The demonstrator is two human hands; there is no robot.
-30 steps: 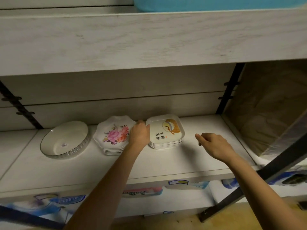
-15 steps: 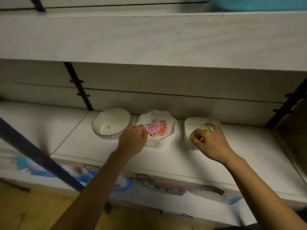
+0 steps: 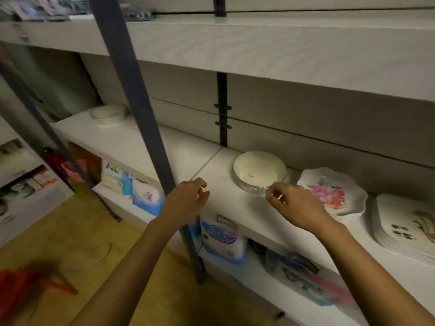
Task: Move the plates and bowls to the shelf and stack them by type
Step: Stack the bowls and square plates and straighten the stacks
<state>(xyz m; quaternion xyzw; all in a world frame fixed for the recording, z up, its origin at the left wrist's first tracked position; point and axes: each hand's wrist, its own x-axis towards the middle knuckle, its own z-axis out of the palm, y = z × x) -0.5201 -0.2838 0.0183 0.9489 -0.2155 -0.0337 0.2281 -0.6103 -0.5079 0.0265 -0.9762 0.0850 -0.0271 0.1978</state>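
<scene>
On the white shelf (image 3: 150, 147) stands a round cream bowl (image 3: 259, 170). To its right sits a stack of scalloped flower plates (image 3: 334, 191), then a stack of square plates with a painted motif (image 3: 404, 229) at the frame's right edge. A stack of pale bowls (image 3: 108, 114) rests far left on the same shelf. My left hand (image 3: 186, 201) hovers at the shelf's front edge, fingers loosely curled, holding nothing. My right hand (image 3: 294, 205) hovers just in front of the cream bowl, fingers curled and empty.
A dark slanted metal post (image 3: 138, 109) crosses in front of the shelf beside my left hand. Packaged goods (image 3: 221, 238) fill the lower shelf. Another shelf board (image 3: 282, 55) runs overhead. Something red (image 3: 21, 283) lies on the wooden floor at lower left.
The view has swung left, so the plate stacks now sit at the right. Both hands have left the plate stacks and moved left along the shelf; the right now hovers by the cream bowl.
</scene>
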